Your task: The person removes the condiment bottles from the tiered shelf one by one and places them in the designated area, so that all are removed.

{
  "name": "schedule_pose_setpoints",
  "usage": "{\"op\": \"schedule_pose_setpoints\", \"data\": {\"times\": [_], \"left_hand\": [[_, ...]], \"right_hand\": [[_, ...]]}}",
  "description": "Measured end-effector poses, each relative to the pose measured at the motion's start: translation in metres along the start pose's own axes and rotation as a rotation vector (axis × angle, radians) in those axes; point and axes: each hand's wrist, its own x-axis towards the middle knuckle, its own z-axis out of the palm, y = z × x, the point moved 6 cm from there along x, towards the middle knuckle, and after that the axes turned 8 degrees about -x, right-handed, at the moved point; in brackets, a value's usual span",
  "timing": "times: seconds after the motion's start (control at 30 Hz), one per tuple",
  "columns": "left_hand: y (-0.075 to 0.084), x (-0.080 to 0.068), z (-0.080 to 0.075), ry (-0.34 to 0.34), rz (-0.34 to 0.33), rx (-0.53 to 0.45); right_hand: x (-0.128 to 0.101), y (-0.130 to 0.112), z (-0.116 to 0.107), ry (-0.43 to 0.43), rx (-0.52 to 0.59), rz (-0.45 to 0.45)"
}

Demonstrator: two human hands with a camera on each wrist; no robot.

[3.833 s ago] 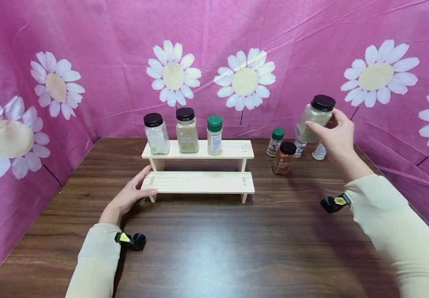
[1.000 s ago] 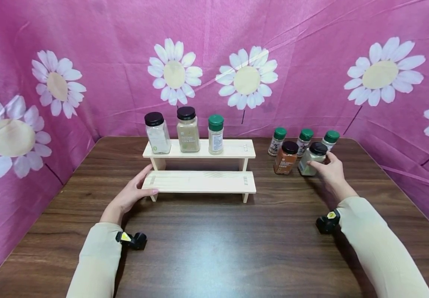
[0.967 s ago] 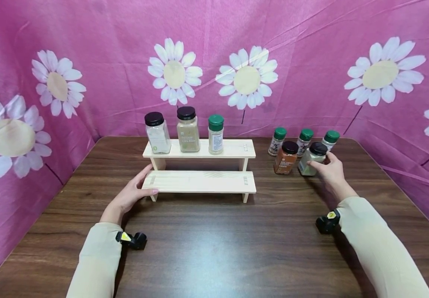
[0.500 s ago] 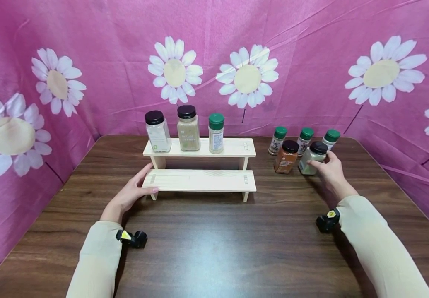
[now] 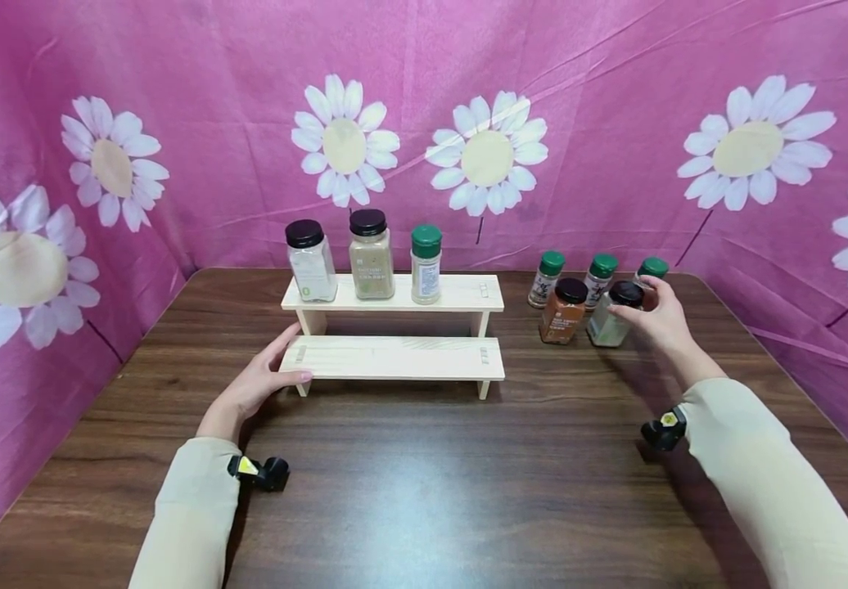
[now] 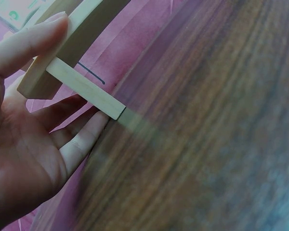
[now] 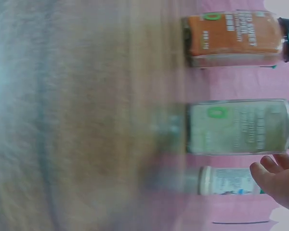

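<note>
Pale jar [image 5: 606, 327] should not be jostled by the loosely spread, empty right hand [image 5: 665, 323]; shelf [image 5: 394, 358] is gripped by the left hand [image 5: 256, 383].

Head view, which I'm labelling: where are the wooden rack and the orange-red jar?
Wooden rack [image 5: 391, 357]: head view, on its lower shelf.
Orange-red jar [image 5: 561, 317]: head view, on its body below the lid.

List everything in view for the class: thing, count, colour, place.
Table: one, brown, foreground.
Daisy cloth: one, pink, background.
Wooden rack: one, pale, on table.
Shelf jars: two, whitish and beige, upper shelf.
Shaker bottles: four, green-capped, one on rack, three right.
Red jar: one, orange-red, right of rack.
Pale jar: one, greenish, beside red jar.
Wrist cameras: two, black, left and right.
Sleeves: two, cream, left and right.
Left hand: one, holding rack.
Right hand: one, at pale jar.
</note>
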Motion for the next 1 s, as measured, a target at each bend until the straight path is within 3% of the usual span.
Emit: {"op": "schedule_pose_setpoints", "data": {"times": [0.23,0.33,0.63,1.0], "left_hand": [[-0.001,0.0,-0.001,0.004,-0.001,0.01],[0.0,-0.001,0.0,-0.001,0.003,0.023],[0.001,-0.002,0.001,-0.002,0.015,0.024],[0.004,-0.003,0.003,-0.005,0.017,0.024]], "right_hand": [[0.009,-0.01,-0.008,-0.059,-0.101,0.009],[0.014,-0.016,-0.011,-0.067,-0.096,-0.006],[0.019,-0.072,-0.015,-0.042,-0.089,-0.061],[0.021,-0.123,0.011,-0.163,-0.03,-0.116]]}}
